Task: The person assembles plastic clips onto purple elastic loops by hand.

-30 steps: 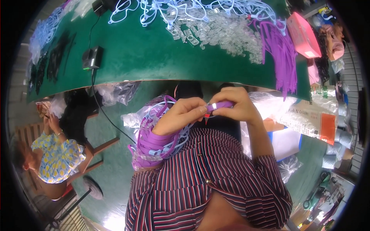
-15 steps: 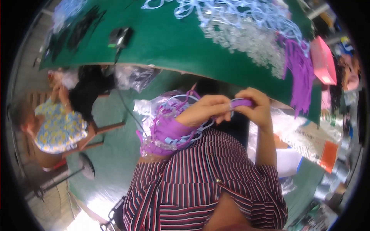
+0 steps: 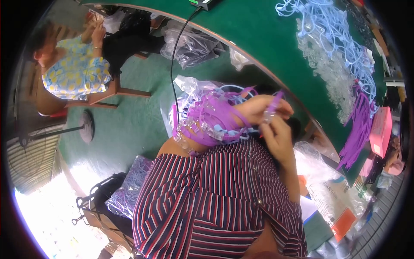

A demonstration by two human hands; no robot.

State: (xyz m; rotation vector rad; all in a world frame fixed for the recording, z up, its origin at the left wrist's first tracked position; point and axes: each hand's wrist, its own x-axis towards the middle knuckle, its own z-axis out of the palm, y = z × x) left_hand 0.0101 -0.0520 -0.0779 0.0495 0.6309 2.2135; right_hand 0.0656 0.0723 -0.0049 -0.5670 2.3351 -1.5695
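A short purple strap [image 3: 275,102] stands up between my hands, with a clear plastic piece [image 3: 268,115] at its lower end. My left hand [image 3: 255,108] is bent around the strap, its fingers closed. The fingertips of my right hand [image 3: 278,139] pinch the clear piece from below. Around my left forearm hangs a thick bundle of purple straps [image 3: 209,113] with clear plastic pieces on them. Light-blue cords [image 3: 221,136] are mixed into that bundle. My left fingertips are partly hidden by the strap.
On the green table [image 3: 258,36] lie light-blue cords [image 3: 340,32], clear plastic pieces [image 3: 325,73], purple straps [image 3: 358,127] and a pink box [image 3: 381,129]. A black cable [image 3: 174,71] hangs off its edge. Another person [image 3: 77,71] sits at left, near a fan [image 3: 86,126].
The view has turned, so the table and its piles sit further right. The purple strap between my hands lay sideways and now points up. My right hand has moved below my left.
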